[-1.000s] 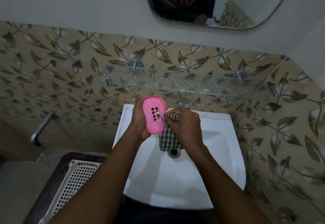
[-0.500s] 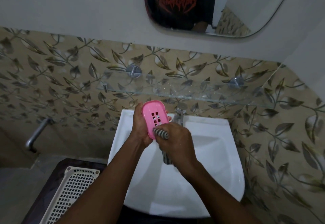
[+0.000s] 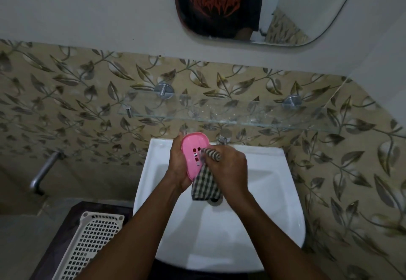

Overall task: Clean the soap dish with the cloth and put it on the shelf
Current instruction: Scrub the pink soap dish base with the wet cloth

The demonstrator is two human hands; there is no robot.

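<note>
A pink oval soap dish (image 3: 193,148) with drain slots stands on its edge over the white sink (image 3: 274,191). My left hand (image 3: 178,165) holds it from behind and below. A black-and-white checked cloth (image 3: 205,184) is gripped in my right hand (image 3: 228,169). One bunched end of the cloth presses against the dish's slotted face, and the rest hangs down over the drain. The glass shelf (image 3: 241,115) is fixed to the tiled wall just above the sink, with nothing on it.
A metal tap (image 3: 224,135) pokes up behind the sink. A second tap (image 3: 44,171) juts from the wall at the left. A white perforated plastic basket (image 3: 87,244) lies on a dark surface at the lower left. A mirror (image 3: 263,7) hangs above.
My right hand has shifted the cloth from the dish's lower part up to its slots, and more of the cloth now hangs in view. The camera tilted slightly upward.
</note>
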